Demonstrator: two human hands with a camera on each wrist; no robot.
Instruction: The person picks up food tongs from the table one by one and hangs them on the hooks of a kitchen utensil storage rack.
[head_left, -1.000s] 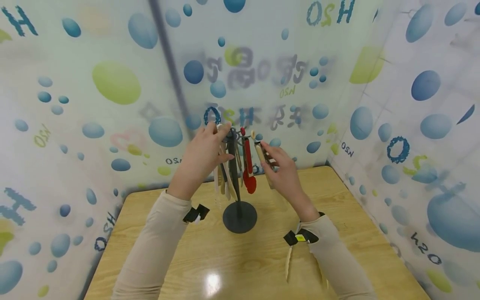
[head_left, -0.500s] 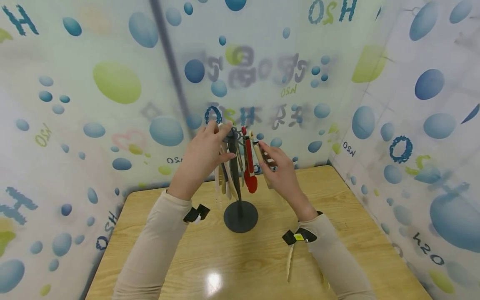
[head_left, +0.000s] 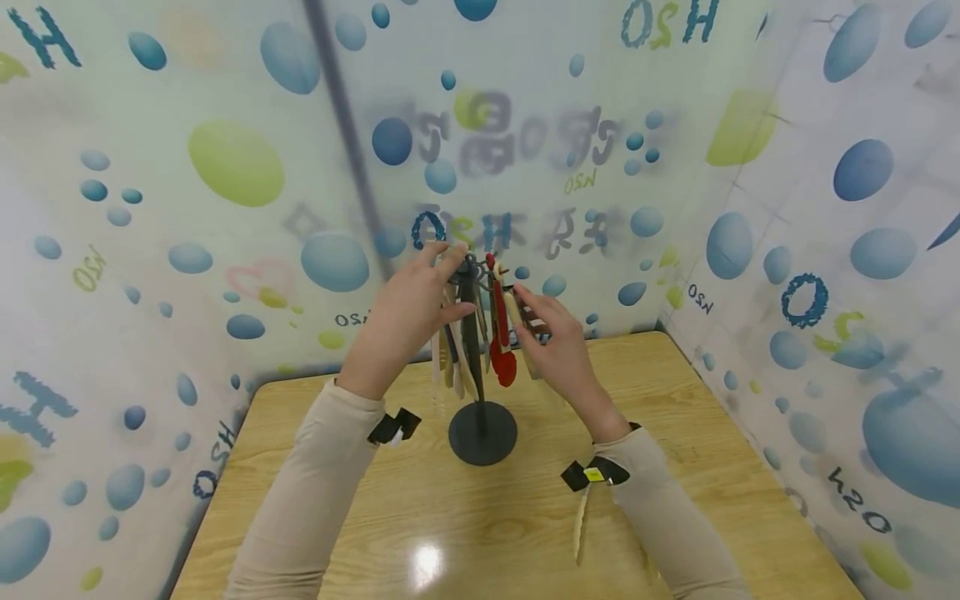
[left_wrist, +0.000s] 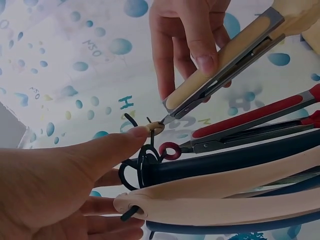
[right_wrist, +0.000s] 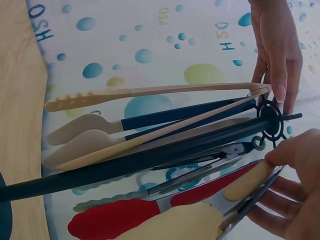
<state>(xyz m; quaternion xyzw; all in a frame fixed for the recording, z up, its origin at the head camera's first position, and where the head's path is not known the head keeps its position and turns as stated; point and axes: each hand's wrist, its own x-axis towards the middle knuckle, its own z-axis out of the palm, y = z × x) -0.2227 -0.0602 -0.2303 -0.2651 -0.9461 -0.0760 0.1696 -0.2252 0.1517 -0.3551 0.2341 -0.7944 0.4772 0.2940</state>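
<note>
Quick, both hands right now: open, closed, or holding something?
Left hand: fingers round the top of the utensil rack, thumb at a hook.
Right hand: grips the cream-handled tongs near the hooks.

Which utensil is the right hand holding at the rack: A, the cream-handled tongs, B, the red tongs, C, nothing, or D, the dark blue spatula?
A: the right hand grips the cream-handled tongs near the top of the rack, while the red tongs hang free beside them.
</note>
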